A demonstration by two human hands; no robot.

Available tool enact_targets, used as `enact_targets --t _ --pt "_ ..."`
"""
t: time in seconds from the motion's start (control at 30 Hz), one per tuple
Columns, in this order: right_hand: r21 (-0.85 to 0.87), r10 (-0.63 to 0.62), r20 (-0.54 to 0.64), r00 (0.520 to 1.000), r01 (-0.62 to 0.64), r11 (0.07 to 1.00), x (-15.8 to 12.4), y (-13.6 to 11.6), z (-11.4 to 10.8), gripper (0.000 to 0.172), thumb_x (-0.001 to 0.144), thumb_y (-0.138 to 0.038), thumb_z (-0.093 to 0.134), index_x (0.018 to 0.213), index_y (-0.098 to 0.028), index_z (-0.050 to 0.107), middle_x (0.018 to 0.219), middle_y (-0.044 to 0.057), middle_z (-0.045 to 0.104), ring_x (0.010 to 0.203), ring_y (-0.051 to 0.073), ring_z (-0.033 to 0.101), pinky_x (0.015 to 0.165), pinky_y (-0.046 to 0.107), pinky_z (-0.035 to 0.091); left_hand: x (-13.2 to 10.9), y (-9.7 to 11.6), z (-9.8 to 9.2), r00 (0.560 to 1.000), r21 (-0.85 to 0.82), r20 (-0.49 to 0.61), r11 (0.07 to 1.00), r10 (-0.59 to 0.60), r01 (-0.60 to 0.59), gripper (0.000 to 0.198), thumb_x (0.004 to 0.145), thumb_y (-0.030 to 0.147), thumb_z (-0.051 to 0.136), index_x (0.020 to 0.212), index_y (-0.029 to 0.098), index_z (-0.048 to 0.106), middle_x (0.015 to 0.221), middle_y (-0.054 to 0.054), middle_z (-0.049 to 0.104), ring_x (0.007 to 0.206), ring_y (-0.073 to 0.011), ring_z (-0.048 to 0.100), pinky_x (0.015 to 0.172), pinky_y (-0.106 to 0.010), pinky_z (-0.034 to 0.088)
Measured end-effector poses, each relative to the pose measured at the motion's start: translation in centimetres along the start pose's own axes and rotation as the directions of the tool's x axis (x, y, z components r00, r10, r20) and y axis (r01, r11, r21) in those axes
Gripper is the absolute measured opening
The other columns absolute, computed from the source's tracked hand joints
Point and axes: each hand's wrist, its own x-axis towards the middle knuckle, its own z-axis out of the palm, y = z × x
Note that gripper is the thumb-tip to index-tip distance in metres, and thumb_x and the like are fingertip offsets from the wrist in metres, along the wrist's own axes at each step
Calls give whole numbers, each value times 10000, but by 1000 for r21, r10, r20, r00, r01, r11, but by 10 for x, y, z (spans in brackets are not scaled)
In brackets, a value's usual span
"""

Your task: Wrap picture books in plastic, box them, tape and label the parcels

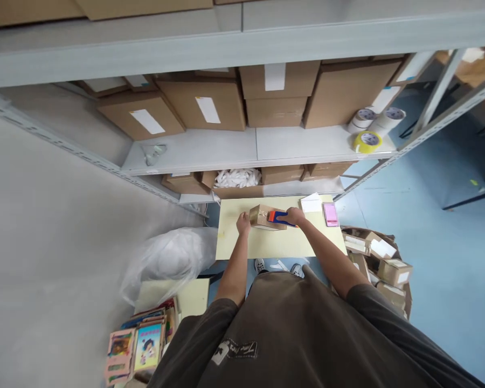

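A small cardboard box point(260, 216) lies on the pale yellow table point(231, 245), with shiny clear tape at its left end. My left hand point(243, 223) is closed against the box's left end, its fingertips partly hidden. In my right hand point(295, 216) is a blue tape dispenser point(282, 217) with an orange-red front end. That front end rests at the top of the box, near its middle. Just beyond my right hand are white papers point(311, 203) and a pink-screened phone point(330, 214) at the table's right side.
Shelving point(210, 145) with large cartons point(204, 105) rises behind the table. Tape rolls point(367, 141) stand at its right end. An open carton of white pieces point(237, 178) sits lower down. Left is a plastic bag point(178, 253); right, a bin of small boxes point(394, 272).
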Motion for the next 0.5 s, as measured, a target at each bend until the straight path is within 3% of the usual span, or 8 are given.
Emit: enact_targets --t 0.13,0.23,0.33,0.5 --pt "-34 -15 0 1000 15 999 10 -42 15 685 868 -752 721 1207 -159 771 1190 148 796 1078 277 760 736 265 514 -1 -2 0 987 -23 138 996 84 -82 407 1072 486 478 1265 242 740 1224 -94 803 1154 -256 731 1001 -339 540" --pt "-70 4 -7 1000 -5 998 13 -48 25 705 870 -733 739 1264 -148 752 1204 166 792 1109 286 757 769 270 529 -7 -1 16 978 38 206 999 27 -35 414 1059 518 523 1292 236 717 1213 -126 802 1122 -287 749 999 -381 545" --pt "-80 46 -10 999 -47 996 12 -33 27 720 871 -729 743 1292 -145 740 1213 173 786 1118 289 757 783 275 539 -19 2 38 978 71 207 997 2 -17 420 1079 493 500 1373 244 666 1288 -142 777 1182 -299 736 1041 -402 527" --pt "-91 89 3 996 -88 992 -2 19 17 725 847 -735 771 1254 -136 754 1191 184 788 1109 298 758 811 287 550 -53 18 88 962 104 272 993 17 -47 425 1107 451 449 1414 206 611 1316 -183 752 1208 -306 726 1044 -404 518"
